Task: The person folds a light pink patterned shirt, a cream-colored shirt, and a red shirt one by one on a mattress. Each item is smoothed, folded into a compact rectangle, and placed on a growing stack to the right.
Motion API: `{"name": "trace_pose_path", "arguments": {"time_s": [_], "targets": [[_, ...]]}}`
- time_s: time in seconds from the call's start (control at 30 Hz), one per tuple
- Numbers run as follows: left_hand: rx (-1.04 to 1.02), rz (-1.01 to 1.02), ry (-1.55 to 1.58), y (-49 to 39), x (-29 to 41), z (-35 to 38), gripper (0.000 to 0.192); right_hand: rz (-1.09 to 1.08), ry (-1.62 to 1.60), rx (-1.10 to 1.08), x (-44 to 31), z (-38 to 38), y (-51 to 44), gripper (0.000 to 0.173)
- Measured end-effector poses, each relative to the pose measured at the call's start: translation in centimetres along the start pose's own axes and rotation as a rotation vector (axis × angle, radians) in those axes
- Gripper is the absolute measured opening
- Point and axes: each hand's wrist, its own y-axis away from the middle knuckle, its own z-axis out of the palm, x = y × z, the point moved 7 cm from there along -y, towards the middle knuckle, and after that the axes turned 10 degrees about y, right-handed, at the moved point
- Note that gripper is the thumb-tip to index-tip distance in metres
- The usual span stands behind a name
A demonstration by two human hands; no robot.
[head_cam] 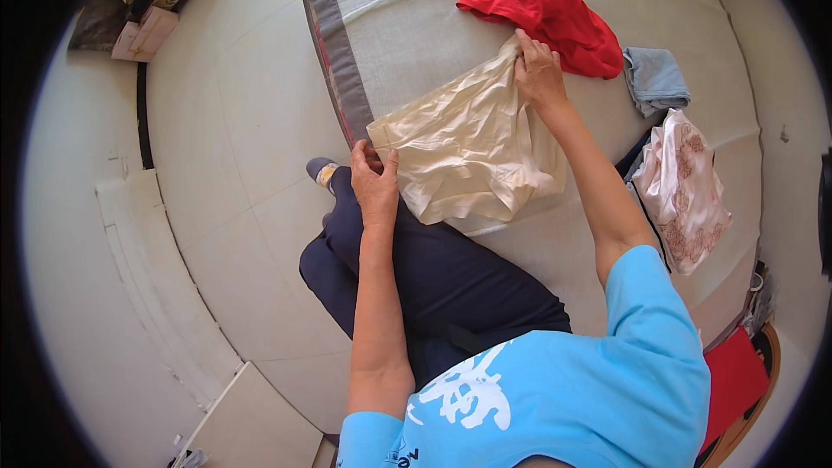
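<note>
A cream satiny garment, apparently shorts or briefs [465,143], lies wrinkled on the pale bed cover [416,26], its lower edge near my thigh. My left hand [376,185] pinches one end of its waistband at the bed's edge. With the fingers of my right hand [538,68] I grip the other end, so the waistband stretches between both hands. Just beyond my right hand lies a crumpled red cloth [552,10]. A folded light blue cloth [655,78] rests to the right of it.
Right of my right arm, a pink satin garment with brown flower patterns [689,192] lies on darker cloth. The bed's grey edge [341,45] runs along the left, above a tiled floor [260,143]. Pink boxes [146,34] stand at the upper left. Something red [734,377] is at the lower right.
</note>
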Motion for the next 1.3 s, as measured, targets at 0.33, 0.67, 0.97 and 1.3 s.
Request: {"name": "trace_pose_path", "arguments": {"time_s": [0.33, 0.67, 0.97, 1.3], "targets": [[-0.063, 0.033, 0.030, -0.7, -1.2, 0.5, 0.017, 0.043, -0.287, 0.117, 1.3, -0.9, -1.7, 0.050], [-0.052, 0.012, 0.346, -0.1, -0.6, 0.3, 0.012, -0.166, -0.376, 0.119, -2.4, -7.8, 13.2, 0.041], [-0.154, 0.439, -0.108, 5.7, 5.8, 2.3, 0.031, -0.365, -0.174, -0.111, -2.1, -7.9, 20.3, 0.048], [-0.561, 0.621, -0.376, 10.4, 4.3, 8.3, 0.008, -0.306, -0.329, -0.076, -3.2, -9.0, 12.9, 0.018]]}}
